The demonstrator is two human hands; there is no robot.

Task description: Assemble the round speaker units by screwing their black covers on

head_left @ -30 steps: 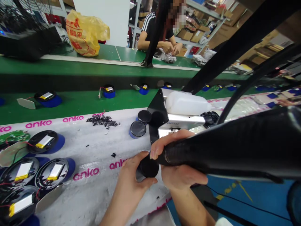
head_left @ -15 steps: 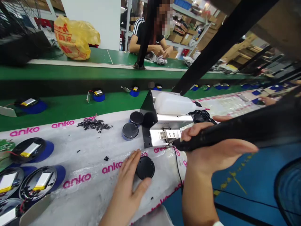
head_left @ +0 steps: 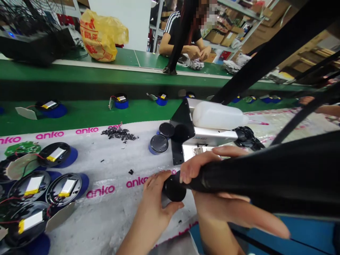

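My left hand (head_left: pixel 155 203) curves round a small black-topped round unit (head_left: pixel 175 191) on the plastic-covered bench, fingers at its far side and thumb at its near side. My right hand (head_left: pixel 212 203) grips a thick black electric screwdriver (head_left: pixel 255 173), its body stretching to the right edge. The driver's front end is over the round unit; its tip is hidden behind my fingers. Just beyond stands a silver-and-black screw feeder (head_left: pixel 214 136), partly covered by my right hand. Two similar round units, a nearer one (head_left: pixel 158 144) and a farther one (head_left: pixel 166 129), sit left of it.
A white squeeze bottle (head_left: pixel 219 116) lies on the feeder. Several blue housings with batteries (head_left: pixel 67 187) crowd the left, and more line the green belt (head_left: pixel 92 113). A pile of black bits (head_left: pixel 119 134) lies behind. Black posts (head_left: pixel 260 53) cross the view; a person sits opposite.
My right hand has brought the screwdriver from the feeder left and nearer, over the round unit. My left hand has closed in round that unit. The whole view has shifted.
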